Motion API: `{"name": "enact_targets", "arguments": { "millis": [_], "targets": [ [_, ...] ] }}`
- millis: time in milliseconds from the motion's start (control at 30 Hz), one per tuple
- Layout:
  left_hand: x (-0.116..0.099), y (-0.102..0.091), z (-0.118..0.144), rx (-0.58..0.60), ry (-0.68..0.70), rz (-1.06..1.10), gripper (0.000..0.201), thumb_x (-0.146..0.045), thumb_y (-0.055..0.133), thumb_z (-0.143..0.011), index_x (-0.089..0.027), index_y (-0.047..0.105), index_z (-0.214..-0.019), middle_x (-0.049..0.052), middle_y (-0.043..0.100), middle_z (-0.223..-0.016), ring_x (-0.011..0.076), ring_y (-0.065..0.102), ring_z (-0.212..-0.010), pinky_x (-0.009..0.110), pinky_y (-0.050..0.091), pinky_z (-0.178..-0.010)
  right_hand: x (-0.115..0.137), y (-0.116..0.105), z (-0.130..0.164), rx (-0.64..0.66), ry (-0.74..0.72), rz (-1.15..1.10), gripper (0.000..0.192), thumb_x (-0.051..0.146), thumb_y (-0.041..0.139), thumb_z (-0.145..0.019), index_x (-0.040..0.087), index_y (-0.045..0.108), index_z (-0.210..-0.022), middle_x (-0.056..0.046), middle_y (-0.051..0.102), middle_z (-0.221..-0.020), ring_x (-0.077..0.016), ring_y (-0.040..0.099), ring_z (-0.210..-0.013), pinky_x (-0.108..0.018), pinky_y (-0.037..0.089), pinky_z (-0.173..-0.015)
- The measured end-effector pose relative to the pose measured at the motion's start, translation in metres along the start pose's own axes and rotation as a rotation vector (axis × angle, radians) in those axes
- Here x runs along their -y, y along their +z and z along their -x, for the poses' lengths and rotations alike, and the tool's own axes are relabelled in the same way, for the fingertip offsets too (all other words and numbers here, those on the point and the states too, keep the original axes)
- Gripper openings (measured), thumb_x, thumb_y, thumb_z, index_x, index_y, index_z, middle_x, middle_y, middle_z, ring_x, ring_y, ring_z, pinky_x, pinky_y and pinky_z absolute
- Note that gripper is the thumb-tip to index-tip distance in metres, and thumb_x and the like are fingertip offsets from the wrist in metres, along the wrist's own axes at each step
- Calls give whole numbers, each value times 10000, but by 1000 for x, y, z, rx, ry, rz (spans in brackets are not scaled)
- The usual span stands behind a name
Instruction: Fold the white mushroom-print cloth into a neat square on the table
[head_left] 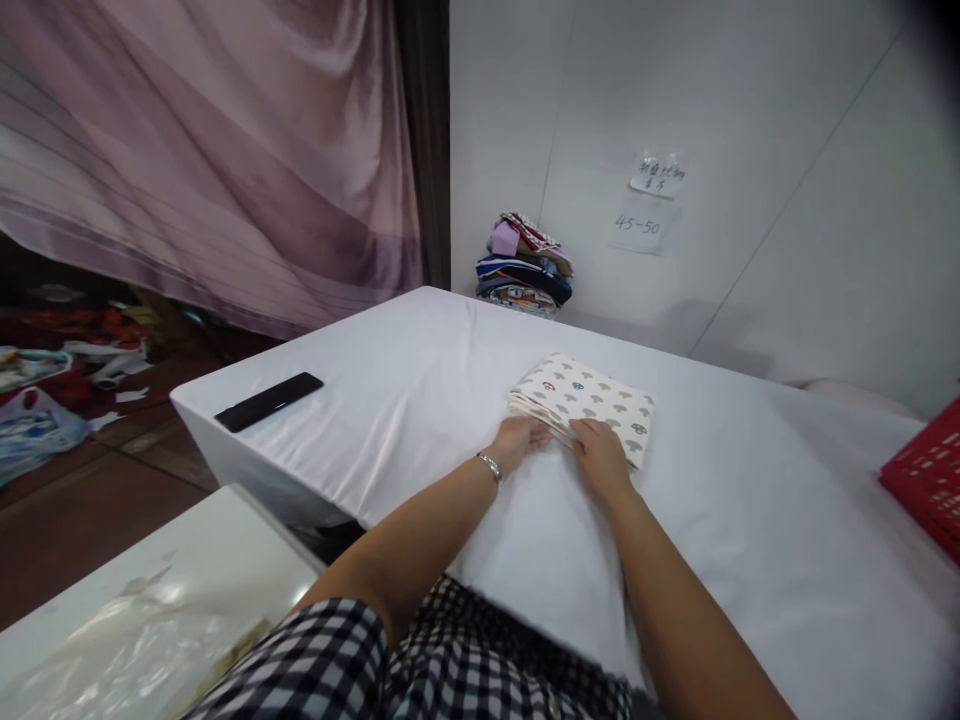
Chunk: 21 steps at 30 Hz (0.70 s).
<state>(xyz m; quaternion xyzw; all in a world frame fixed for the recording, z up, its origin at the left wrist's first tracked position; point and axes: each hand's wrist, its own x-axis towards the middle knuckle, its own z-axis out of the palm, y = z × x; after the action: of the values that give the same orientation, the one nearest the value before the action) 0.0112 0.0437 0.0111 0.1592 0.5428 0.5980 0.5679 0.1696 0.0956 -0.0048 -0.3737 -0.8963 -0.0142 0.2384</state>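
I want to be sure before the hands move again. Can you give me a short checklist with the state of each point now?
1. Both hands on the folded cloth: ok; left hand and right hand rest on its near edge.
2. Cloth folded in a neat rectangle: ok; layers show at the left edge.
3. Cloth lies flat on the white table: ok.
4. Whether the fingers pinch the layers: cannot tell.
5. Black remote apart from the cloth: ok; it lies near the left table edge.
6. Stack of folded clothes and red basket away from the hands: ok.
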Motion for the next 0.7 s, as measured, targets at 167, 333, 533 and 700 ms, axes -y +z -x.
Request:
{"name": "enact_targets", "arguments": {
  "millis": [167,333,533,700],
  "targets": [
    [2,12,-2,2,-56,-112,72,-169,533,-845,-120,584,-827,44,649,-707,111,601,-576,226,504,-609,-1,2,1,-24,-2,-18,310,132,447,-857,179,606,-1119,-78,638,-1071,-224,521,-992,-330,377,-830],
    [2,21,-3,8,-61,-203,108,-120,508,-826,-143,595,-884,5,629,-686,94,569,-516,196,453,-528,-6,7,1,-71,-22,-43,309,139,420,-869,178,610,-1110,-81,650,-1033,-223,526,-951,-332,386,-823],
    [6,28,-7,-40,-34,-267,137,-136,499,-822,-153,574,-936,11,638,-761,66,542,-493,165,412,-477,-9,12,2,-126,-39,-70,311,150,396,-881,176,611,-1103,-90,645,-1036,-230,525,-951,-345,397,-816],
    [9,35,-13,-46,-5,-358,102,-151,485,-819,-151,565,-882,8,617,-696,70,525,-481,179,439,-503,-9,12,2,-115,-59,-56,306,185,435,-865,167,596,-1125,-100,629,-1070,-237,518,-968,-353,393,-824]
  ]
}}
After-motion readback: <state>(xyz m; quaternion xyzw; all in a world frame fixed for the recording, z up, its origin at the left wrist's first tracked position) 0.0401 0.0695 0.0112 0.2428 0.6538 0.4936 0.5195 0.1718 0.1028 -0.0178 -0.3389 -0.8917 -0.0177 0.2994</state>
